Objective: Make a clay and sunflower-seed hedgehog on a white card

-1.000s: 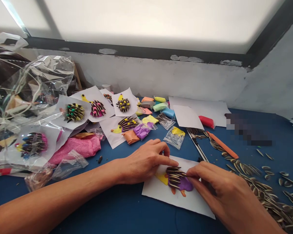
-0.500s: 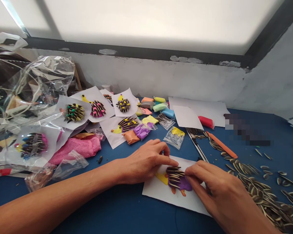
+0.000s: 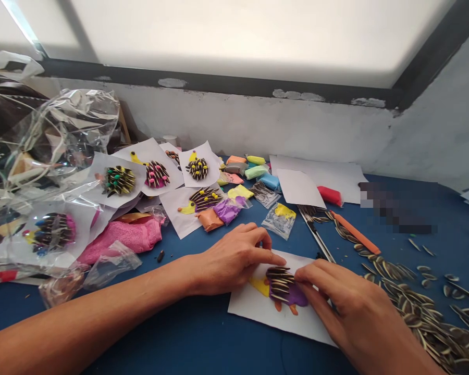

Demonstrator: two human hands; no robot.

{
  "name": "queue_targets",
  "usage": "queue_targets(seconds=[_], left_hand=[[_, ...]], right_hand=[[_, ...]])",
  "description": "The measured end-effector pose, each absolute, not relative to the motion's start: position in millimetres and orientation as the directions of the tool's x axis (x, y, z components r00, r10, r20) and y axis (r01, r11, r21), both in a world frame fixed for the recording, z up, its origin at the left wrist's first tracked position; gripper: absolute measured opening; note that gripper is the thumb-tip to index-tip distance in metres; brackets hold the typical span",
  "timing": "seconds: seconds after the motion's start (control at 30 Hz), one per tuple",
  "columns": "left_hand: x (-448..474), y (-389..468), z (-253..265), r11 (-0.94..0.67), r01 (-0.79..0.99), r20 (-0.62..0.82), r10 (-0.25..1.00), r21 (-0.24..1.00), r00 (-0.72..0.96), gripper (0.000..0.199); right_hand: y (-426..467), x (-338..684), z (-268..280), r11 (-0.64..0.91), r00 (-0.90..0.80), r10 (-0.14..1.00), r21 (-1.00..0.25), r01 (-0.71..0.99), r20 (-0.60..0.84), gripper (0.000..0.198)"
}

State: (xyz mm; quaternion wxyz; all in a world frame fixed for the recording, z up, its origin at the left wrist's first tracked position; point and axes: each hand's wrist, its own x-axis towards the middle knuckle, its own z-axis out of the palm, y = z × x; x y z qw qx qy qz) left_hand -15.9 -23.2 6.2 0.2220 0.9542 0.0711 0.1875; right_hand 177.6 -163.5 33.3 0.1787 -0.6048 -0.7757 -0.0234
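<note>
Rounded purple clay hedgehog (image 3: 298,296), lower centre of frame, yellow snout (image 3: 261,286), 2 stubby orange feet (image 3: 293,310), slender striped seeds (image 3: 280,285) bristling, left hand (image 3: 234,258) bent alongside, right hand (image 3: 342,294) pinched narrow, can't tell if either's holding anything

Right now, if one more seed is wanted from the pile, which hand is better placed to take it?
Probably the right: the right hand is close beside the seed pile. The left hand is farther away, on the other side of the purple clay.
</note>
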Motion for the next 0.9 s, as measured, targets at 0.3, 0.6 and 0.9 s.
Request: queue_targets(seconds=[0.3, 0.6, 0.9], left_hand=[[-16, -23, 10, -0.884, 0.063, 0.289, 0.218, 0.464, 0.932, 0.048], [-16, -24, 6, -0.884, 0.052, 0.314, 0.22, 0.465, 0.924, 0.048], [-17, -24, 9, -0.865, 0.043, 0.31, 0.225, 0.499, 0.924, 0.046]], right_hand=[[-164, 176, 30, 0.271, -0.225, 0.938, -0.152, 0.951, 0.263, 0.023], [-165, 173, 26, 0.274, -0.248, 0.944, -0.098, 0.957, 0.219, 0.021], [-166, 208, 61, -0.019, 0.021, 0.941, -0.012, 1.0, 0.339, 0.029]])
